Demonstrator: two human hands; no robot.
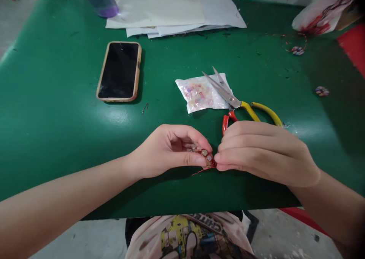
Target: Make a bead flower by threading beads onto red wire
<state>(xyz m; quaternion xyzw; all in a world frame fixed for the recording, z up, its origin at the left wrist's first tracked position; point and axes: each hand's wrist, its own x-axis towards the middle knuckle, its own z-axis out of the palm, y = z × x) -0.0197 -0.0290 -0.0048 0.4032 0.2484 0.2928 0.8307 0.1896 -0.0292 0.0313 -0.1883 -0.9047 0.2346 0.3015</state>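
Note:
My left hand (176, 150) pinches a small beaded piece (204, 152) between thumb and fingers; its beads are pale and pinkish, strung on reddish wire or thread. At its right end, my right hand (256, 152) is closed with thumb and fingertips pressed together on the reddish strand. A thin loose red end (199, 172) sticks out below, toward the left. Just behind my right hand lie scissors (228, 95) with spread blades and yellow handles. Red handles (225, 124) show beside them, the rest hidden by my hand. Under the blades rests a clear-and-white packet of colorful beads (196, 93).
A phone (119, 71) lies on the green table (71, 126), with a small bent wire (145, 108) nearby. White papers (171, 8) and a purple-bottomed container (102, 2) are at the back. Two bead clusters, one nearer (322, 91) and one farther (298, 51), lie right, near a plastic bag (319, 14).

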